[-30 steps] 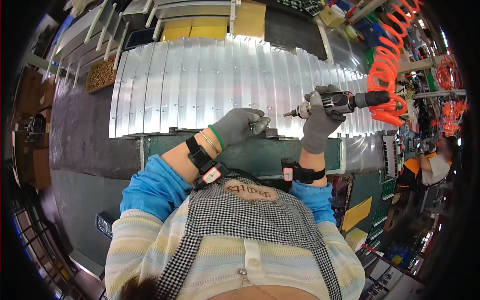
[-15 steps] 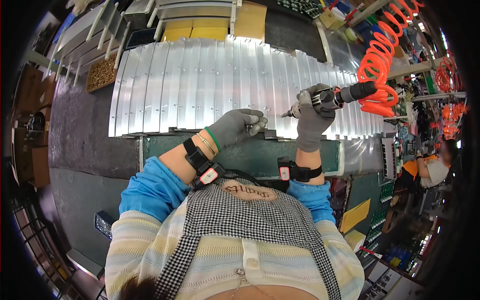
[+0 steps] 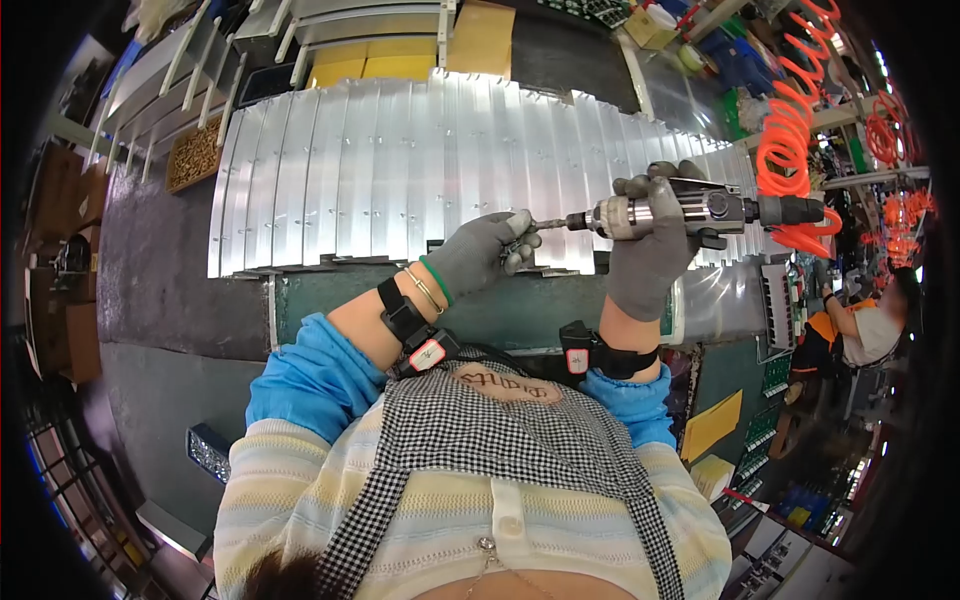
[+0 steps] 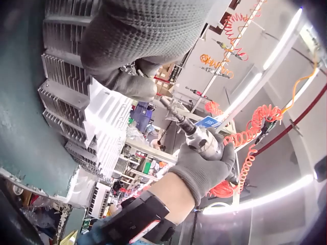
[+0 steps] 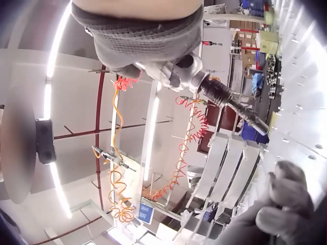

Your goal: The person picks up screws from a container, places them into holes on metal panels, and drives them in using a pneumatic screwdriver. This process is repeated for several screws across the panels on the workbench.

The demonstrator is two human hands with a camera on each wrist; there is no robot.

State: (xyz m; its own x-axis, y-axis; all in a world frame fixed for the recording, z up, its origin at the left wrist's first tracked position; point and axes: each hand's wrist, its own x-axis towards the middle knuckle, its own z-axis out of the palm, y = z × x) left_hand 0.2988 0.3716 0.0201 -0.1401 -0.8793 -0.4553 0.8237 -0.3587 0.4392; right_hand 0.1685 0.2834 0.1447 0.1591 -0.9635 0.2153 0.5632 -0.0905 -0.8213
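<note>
My gloved right hand (image 3: 645,265) grips an air screwdriver (image 3: 715,208), held nearly level with its bit (image 3: 552,224) pointing left. The gloved left hand (image 3: 472,258) has curled fingers, with thumb and fingertips right at the bit's tip. Small metal screws (image 4: 132,68) show between the left fingers in the left wrist view, partly hidden by the glove. Below both hands, a long row of silver metal profiles (image 3: 400,165) lies side by side on the bench, small fasteners standing along them.
An orange coiled air hose (image 3: 785,150) runs up from the screwdriver's rear at the right. A wooden box of brass-coloured parts (image 3: 195,157) stands at the back left, near stacked metal frames (image 3: 365,25). Another person (image 3: 870,325) is at the far right.
The screwdriver has swung from a slant to nearly level, and its bit has come to the left fingertips. The left hand has stayed close to its place, its fingertips now at the bit.
</note>
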